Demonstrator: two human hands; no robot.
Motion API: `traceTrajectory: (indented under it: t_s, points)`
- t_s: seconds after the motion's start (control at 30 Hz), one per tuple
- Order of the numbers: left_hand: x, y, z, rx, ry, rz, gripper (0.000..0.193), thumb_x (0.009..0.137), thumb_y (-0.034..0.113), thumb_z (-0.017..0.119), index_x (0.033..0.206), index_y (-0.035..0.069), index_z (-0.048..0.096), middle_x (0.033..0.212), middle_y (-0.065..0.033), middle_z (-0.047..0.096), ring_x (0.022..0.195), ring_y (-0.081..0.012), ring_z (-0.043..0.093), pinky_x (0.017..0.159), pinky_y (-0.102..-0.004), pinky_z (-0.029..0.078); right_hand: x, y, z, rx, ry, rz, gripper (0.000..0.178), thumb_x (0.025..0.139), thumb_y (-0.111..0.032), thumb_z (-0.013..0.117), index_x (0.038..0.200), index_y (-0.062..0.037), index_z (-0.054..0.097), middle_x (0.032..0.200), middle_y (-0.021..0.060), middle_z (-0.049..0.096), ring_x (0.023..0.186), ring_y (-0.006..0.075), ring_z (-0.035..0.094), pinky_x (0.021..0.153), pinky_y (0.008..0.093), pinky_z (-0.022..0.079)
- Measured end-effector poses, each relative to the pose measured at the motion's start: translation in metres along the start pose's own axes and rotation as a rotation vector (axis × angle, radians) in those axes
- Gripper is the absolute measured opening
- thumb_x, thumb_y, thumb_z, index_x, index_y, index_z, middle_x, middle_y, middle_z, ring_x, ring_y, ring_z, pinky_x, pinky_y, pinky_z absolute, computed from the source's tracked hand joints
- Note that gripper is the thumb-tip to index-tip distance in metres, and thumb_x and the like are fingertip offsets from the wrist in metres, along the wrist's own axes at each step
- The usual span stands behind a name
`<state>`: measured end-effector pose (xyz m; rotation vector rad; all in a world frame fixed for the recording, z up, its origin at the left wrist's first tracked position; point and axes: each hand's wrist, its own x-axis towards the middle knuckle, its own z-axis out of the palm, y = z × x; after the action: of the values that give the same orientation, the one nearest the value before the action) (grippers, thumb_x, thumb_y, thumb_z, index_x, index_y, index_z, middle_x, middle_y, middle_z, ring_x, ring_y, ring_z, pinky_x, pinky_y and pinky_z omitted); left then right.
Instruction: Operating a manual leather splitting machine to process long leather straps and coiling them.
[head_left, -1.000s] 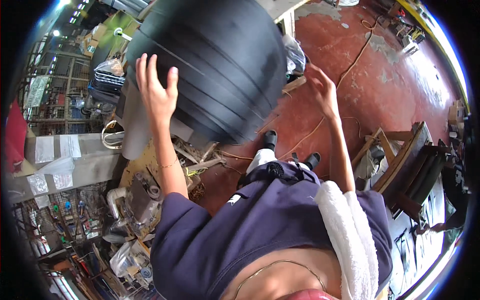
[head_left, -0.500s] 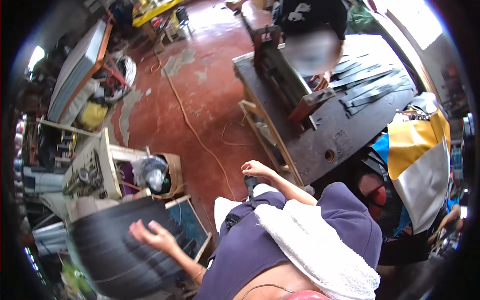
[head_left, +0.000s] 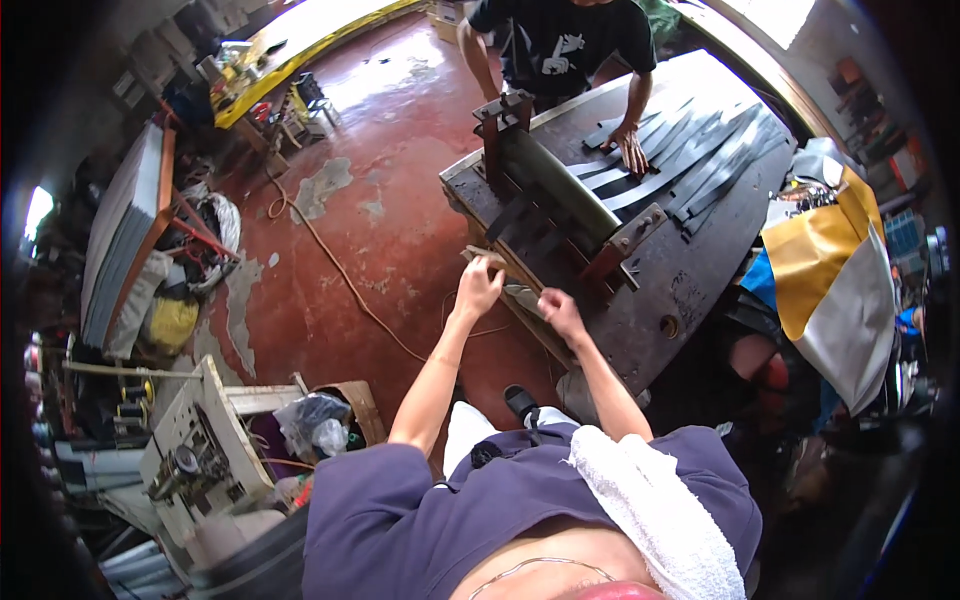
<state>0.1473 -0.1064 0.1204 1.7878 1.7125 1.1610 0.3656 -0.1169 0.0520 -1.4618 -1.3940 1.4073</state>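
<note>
My left hand (head_left: 482, 287) is raised by the near long edge of the dark-topped table (head_left: 660, 325), its fingers pinched; what they hold, if anything, I cannot make out. Just right of it, my right hand (head_left: 563, 313) is loosely curled at the same edge, with nothing visible in it. Beyond both hands, a roller machine (head_left: 555, 180) with a long dark cylinder stands on the table. Dark strips (head_left: 512, 217) stick out on its near side. On its far side, more dark flat strips (head_left: 690, 150) lie fanned out, and a co-worker's hand (head_left: 628, 148) is spread on them.
A co-worker in a black shirt (head_left: 570, 50) stands behind the table. Yellow and silver sheets (head_left: 820, 260) are heaped at the right. An orange cord (head_left: 345, 270) crosses the red floor. At lower left are a machine (head_left: 190, 450) and a box (head_left: 355, 405) with plastic bags.
My left hand has swung from the dark sheet at lower left up to the table's edge. My right hand has moved slightly right and up. The co-worker has straightened; my view has shifted.
</note>
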Motion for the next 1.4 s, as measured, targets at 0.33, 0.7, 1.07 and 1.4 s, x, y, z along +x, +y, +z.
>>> traceTrajectory:
  t_s: [0.33,0.7,1.07,1.4]
  points:
    - [0.157,-0.043,0.052,-0.105,-0.401,0.028,0.087,0.068,0.028,0.078,0.136,-0.004,0.035,0.131,-0.0252,0.048,0.124,-0.0371,0.045,0.106,-0.0386,0.037,0.093,-0.055,0.02,0.738,0.5,-0.105,0.04,0.088,-0.026,0.064,0.12,-0.0039,0.054,0.114,0.0083,0.061,0.117,0.0255,0.054,0.092,0.0411,0.044]
    - [0.161,-0.105,0.067,-0.64,-0.903,-0.21,0.041,0.067,0.01,0.082,0.1,-0.007,0.064,0.09,-0.0096,0.07,0.083,-0.0134,0.064,0.073,-0.0277,0.051,0.077,-0.03,0.031,0.951,0.197,0.117,0.034,0.086,-0.011,0.067,0.118,-0.0032,0.058,0.108,0.0091,0.065,0.1,0.0213,0.063,0.089,0.0341,0.051]
    - [0.161,-0.101,0.043,-0.733,-1.22,-0.427,0.048,0.068,0.002,0.08,0.113,-0.001,0.063,0.102,-0.0042,0.068,0.09,-0.012,0.063,0.085,-0.0276,0.05,0.069,-0.046,0.03,1.017,0.031,0.021,0.044,0.082,-0.016,0.073,0.121,-0.0009,0.057,0.115,0.0098,0.064,0.103,0.0187,0.062,0.09,0.033,0.048]
    - [0.194,-0.076,0.051,-0.799,-1.324,-0.438,0.032,0.072,0.0,0.077,0.102,-0.002,0.066,0.088,-0.0036,0.068,0.079,-0.0114,0.063,0.076,-0.0268,0.05,0.068,-0.075,0.011,1.181,0.136,-0.045,0.054,0.087,-0.023,0.068,0.131,0.0003,0.048,0.12,0.0197,0.06,0.111,0.0272,0.059,0.097,0.0392,0.047]
